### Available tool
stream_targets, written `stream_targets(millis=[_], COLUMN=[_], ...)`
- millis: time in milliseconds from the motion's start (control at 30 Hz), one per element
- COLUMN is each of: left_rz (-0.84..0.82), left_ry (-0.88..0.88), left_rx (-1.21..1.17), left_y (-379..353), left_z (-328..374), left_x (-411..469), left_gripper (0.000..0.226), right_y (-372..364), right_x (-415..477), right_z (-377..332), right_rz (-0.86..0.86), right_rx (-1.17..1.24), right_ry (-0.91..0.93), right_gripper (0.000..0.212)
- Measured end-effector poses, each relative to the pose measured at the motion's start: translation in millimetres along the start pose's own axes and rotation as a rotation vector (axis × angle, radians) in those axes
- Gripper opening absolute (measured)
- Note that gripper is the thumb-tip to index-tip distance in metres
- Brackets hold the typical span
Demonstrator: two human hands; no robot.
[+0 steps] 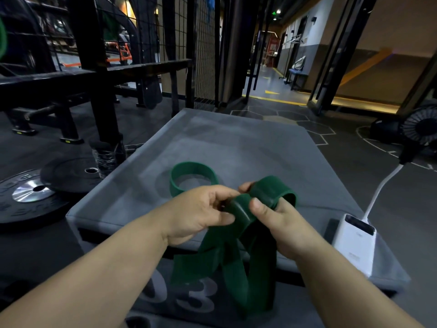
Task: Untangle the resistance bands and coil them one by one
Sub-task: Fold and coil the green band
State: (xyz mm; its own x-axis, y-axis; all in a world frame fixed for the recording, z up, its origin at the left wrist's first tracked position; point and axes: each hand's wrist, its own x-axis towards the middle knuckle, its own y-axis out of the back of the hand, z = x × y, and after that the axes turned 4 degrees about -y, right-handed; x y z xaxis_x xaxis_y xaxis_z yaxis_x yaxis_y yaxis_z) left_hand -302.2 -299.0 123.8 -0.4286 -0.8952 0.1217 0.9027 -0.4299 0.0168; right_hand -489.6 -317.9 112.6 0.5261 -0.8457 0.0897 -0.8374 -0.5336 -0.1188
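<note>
Nearest, just under both hands: loose green band (238,263), hanging down in flat strips in front of the grey box (236,143); crossed and twisted a little near the top; long way running up and down, from the hands toward the floor; low end cut off at the bottom of the view, so cannot tell how much is left.

Next up: left hand (201,209) pinching the band between thumb and curled fingers, right where the roll starts; right hand (281,223) just beside it, thumb pressed on top of the band, fingers tucked inside a wide loop; both hands grasping the same band, neither one free.

Wound part wrapped over the right fingers, running across from hand to hand; loose strips coming up between the two hands, a bit closer to the left one; which way the loop's hole faces, hard to tell.

Probably partway through rolling this band. Likely next: pull the hanging strips up flat and take the twist out first; otherwise a lumpy roll.

Farther on, past the left knuckles: finished coil (192,176), same green, resting on the box top, hole pointing up, well apart from the hands.

Off to the right of the right hand: white power bank (354,242) on the box edge, with a white cable (378,192).

Far left of the left hand: black weight plates (30,192) on the floor; far right and beyond: a round fan (418,129).
</note>
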Motion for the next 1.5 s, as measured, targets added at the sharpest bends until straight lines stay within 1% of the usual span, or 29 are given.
stream_targets(millis=[100, 133, 200, 267, 300, 367, 433, 500, 567, 600, 667, 733, 800, 833, 867, 933, 967, 1033, 1067, 1133, 1200, 1267, 1333, 1400, 1433, 1500], left_rz=[0.224, 0.285, 0.362, 0.386, 0.395, 0.366, 0.286, 0.193, 0.136, 0.128, 0.141, 0.157, 0.186, 0.207, 0.227, 0.257, 0.27, 0.305, 0.323, 0.33, 0.324, 0.313, 0.268, 0.22, 0.212, 0.224], left_ry=[-0.086, -0.104, -0.133, -0.14, -0.125, -0.043, 0.06, 0.139, 0.195, 0.211, 0.227, 0.234, 0.208, 0.173, 0.13, 0.014, -0.042, -0.122, -0.151, -0.216, -0.272, -0.3, -0.294, -0.228, -0.186, -0.159], left_rx=[0.087, 0.1, 0.09, 0.117, 0.173, 0.318, 0.405, 0.46, 0.613, 0.71, 0.891, 1.04, 1.175, 1.192, 1.15, 0.901, 0.785, 0.684, 0.645, 0.521, 0.414, 0.391, 0.462, 0.591, 0.684, 0.882], left_y=[5.5, 6.2, 5.9, 2.9, 1.9, 1.4, 2.3, 4.3, 4.9, 4.5, 3.0, 3.6, 8.1, 10.9, 13.8, 17.7, 18.5, 19.2, 18.7, 15.8, 13.8, 14.6, 18.3, 21.9, 23.1, 24.6], left_z=[1.1, 2.9, 3.4, 0.7, -2.5, -10.3, -12.5, -12.2, -10.9, -10.7, -8.3, -6.4, -6.9, -7.2, -7.2, -5.7, -4.1, 1.4, 4.1, 9.3, 12.9, 14.3, 16.7, 18.6, 18.9, 17.3], left_x=[3.7, 4.8, 7.3, 9.4, 10.8, 12.1, 9.9, 7.5, 7.0, 7.6, 6.9, 4.6, 3.3, 3.1, 3.4, 3.5, 3.3, 2.5, 1.6, -0.6, -3.6, -5.4, -6.4, -7.4, -7.8, -7.0], left_gripper=[0.026, 0.025, 0.024, 0.021, 0.023, 0.043, 0.054, 0.065, 0.086, 0.089, 0.086, 0.079, 0.066, 0.056, 0.047, 0.028, 0.023, 0.02, 0.023, 0.035, 0.048, 0.052, 0.052, 0.059, 0.059, 0.05], right_y=[-0.3, -2.7, -7.8, -10.9, -12.4, -13.0, -8.5, -1.0, 5.4, 7.4, 8.9, 8.5, 9.7, 10.7, 12.0, 13.3, 14.6, 17.8, 19.2, 20.9, 20.1, 18.8, 17.6, 15.8, 15.3, 16.2], right_x=[-5.3, -7.3, -9.2, -10.1, -10.7, -9.5, -6.4, -3.4, -2.0, -2.0, -2.2, -2.2, -3.1, -4.2, -5.3, -7.9, -8.9, -10.2, -10.8, -11.6, -13.4, -16.4, -20.0, -24.1, -25.8, -27.7], right_z=[-7.3, -8.5, -8.6, -7.4, -6.6, -5.3, -4.6, -3.6, -2.9, -2.8, -2.5, -3.9, -7.6, -10.7, -13.7, -19.0, -19.4, -15.8, -12.8, -7.1, -5.6, -6.4, -7.6, -10.2, -12.3, -18.3], right_rz=[-0.105, -0.093, 0.004, 0.081, 0.108, 0.169, 0.242, 0.333, 0.391, 0.408, 0.422, 0.425, 0.444, 0.454, 0.464, 0.463, 0.453, 0.418, 0.383, 0.302, 0.196, 0.03, -0.158, -0.335, -0.416, -0.577], right_rx=[-0.181, -0.237, -0.253, -0.229, -0.235, -0.202, -0.147, -0.128, -0.149, -0.172, -0.201, -0.178, -0.116, -0.093, -0.091, -0.125, -0.14, -0.181, -0.226, -0.316, -0.339, -0.315, -0.281, -0.222, -0.194, -0.171], right_ry=[0.027, 0.021, 0.021, 0.026, 0.028, 0.019, 0.016, 0.021, 0.023, 0.021, 0.019, 0.021, 0.004, -0.006, -0.025, -0.099, -0.151, -0.253, -0.285, -0.312, -0.342, -0.379, -0.396, -0.423, -0.433, -0.403], right_gripper=[0.056, 0.045, 0.021, 0.012, 0.013, 0.016, 0.026, 0.041, 0.044, 0.045, 0.048, 0.051, 0.057, 0.058, 0.058, 0.059, 0.062, 0.068, 0.071, 0.076, 0.073, 0.063, 0.046, 0.029, 0.026, 0.026])
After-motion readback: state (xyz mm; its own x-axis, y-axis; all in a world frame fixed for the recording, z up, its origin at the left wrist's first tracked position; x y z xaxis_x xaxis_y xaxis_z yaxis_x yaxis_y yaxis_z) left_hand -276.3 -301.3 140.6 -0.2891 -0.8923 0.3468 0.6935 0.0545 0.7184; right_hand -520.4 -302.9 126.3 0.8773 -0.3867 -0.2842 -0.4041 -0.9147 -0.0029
